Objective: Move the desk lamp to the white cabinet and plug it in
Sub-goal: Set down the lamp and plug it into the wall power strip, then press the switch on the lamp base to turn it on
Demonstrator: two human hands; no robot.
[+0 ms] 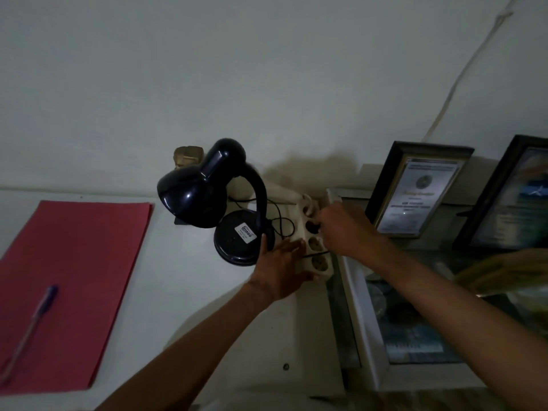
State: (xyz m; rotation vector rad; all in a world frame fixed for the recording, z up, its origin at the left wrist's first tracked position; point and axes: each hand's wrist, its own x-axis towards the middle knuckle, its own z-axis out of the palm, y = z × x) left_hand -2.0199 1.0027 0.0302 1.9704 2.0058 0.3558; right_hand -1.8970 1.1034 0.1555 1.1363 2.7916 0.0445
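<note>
A black desk lamp (207, 188) with a round base (237, 241) stands on the white cabinet top (184, 286) near the wall. Its thin black cord (278, 221) loops behind the base toward a cream power strip (314, 250) with several round sockets. My left hand (278, 268) presses flat on the strip's near left side. My right hand (341, 229) is closed on the lamp's black plug (313, 227) at the second socket from the far end. My fingers hide how deep the plug sits.
A red folder (74, 277) with a purple pen (32, 324) lies at the left. Two framed certificates (415, 191) lean against the wall at the right, above a glass-fronted compartment (409, 321). A white cable (480, 66) runs up the wall. A small tan object (186, 157) sits behind the lamp.
</note>
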